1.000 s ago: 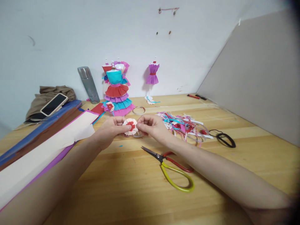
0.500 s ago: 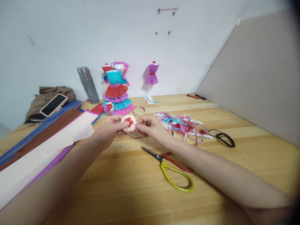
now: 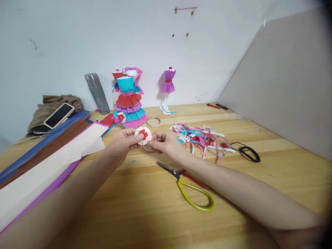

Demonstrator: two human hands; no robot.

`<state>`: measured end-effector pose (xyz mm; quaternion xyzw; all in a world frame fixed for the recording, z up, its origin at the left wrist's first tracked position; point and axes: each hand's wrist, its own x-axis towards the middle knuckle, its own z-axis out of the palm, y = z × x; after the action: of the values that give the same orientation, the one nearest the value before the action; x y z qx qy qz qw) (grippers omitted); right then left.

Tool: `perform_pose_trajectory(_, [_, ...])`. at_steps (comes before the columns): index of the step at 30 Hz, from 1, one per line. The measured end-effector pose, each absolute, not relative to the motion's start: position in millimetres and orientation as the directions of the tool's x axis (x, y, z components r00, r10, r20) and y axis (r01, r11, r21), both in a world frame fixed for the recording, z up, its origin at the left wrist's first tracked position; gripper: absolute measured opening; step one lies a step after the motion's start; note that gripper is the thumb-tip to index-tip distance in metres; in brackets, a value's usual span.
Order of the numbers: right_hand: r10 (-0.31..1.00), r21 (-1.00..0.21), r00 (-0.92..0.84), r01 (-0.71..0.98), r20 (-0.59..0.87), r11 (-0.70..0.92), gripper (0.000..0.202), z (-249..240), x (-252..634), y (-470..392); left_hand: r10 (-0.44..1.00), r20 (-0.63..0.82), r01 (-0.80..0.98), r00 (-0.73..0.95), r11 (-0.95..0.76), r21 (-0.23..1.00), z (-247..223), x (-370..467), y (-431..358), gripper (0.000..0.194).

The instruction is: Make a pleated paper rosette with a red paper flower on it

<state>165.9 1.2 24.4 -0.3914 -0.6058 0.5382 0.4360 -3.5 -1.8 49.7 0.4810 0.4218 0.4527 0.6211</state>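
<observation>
A round pleated cream rosette (image 3: 139,140) with a red centre is pinched between the thumb and fingers of my left hand (image 3: 123,143). On its right edge, the closed fingertips of my right hand (image 3: 166,143) grip the rosette too. Partly hidden behind the hands, a roll of tape lies on the wooden table (image 3: 135,200). Scissors (image 3: 178,174) with one yellow and one red handle rest nearer to me, their blades pointing left; my right forearm covers part of the red handle.
Dressed mini mannequins (image 3: 128,100) and a grey bottle (image 3: 97,93) stand at the back. Long paper sheets (image 3: 57,152) and a phone (image 3: 59,116) lie left. Paper scraps (image 3: 199,136), a black cord (image 3: 249,153) and another tape ring (image 3: 153,121) are beyond my hands.
The rosette has shifted slightly right with my left hand. My right hand's fingers have moved in against its edge, and the right forearm now covers more of the red scissor handle.
</observation>
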Motion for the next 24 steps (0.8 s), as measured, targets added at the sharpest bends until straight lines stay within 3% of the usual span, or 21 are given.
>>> perform_pose_trajectory(18, [0.954,-0.986,-0.254,0.006,0.162,0.169,0.023,29.8,172.0,5.4,0.957,-0.081,-0.135,0.277,0.123,0.983,44.6,-5.2,2.2,0.034])
perform_pose_trajectory(24, [0.951,-0.992,-0.295,0.055,0.092,0.113,0.025,27.5,170.4,5.8,0.962,-0.075,-0.123,0.263,0.111,0.986,45.6,-5.8,2.3,0.032])
